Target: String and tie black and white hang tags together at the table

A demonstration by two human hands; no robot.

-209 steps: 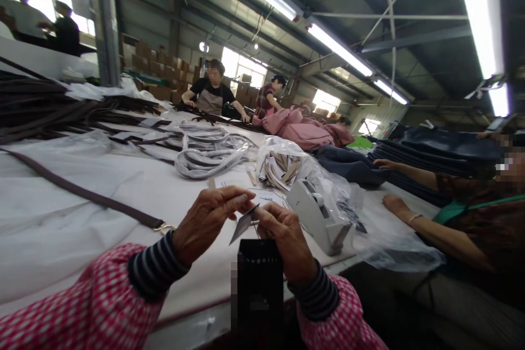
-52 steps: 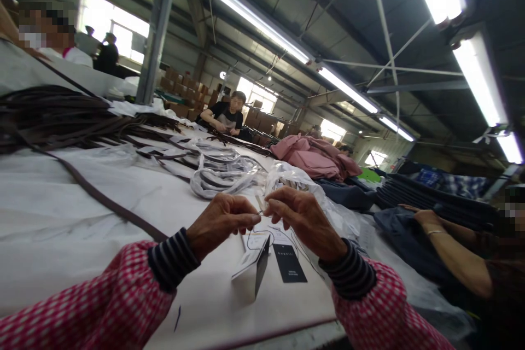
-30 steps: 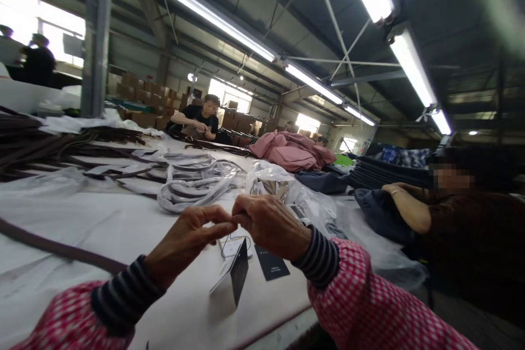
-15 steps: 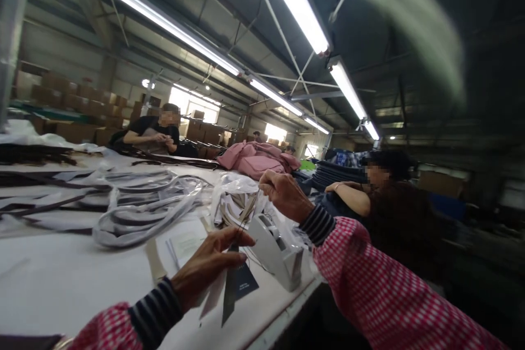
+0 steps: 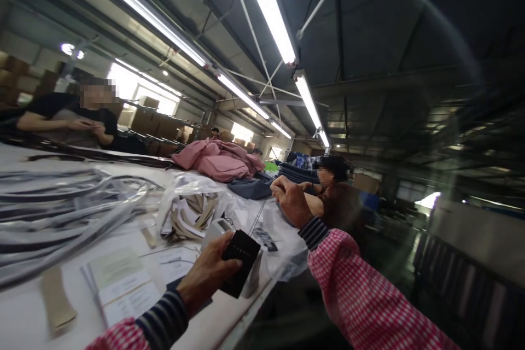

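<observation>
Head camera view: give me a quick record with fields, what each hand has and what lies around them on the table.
Left hand: grips a black tag near the table edge
Right hand: raised, pinching a thin string that runs down toward the black tag
Behind left hand: tape dispenser, mostly hidden
Table: white; printed sheets, plastic bag of beige tags, grey strap bundle
Farther back: pink garments
Others: a co-worker beyond the right hand

Pink-checked sleeves [image 5: 361, 295], navy-striped cuffs [image 5: 314, 231]
</observation>
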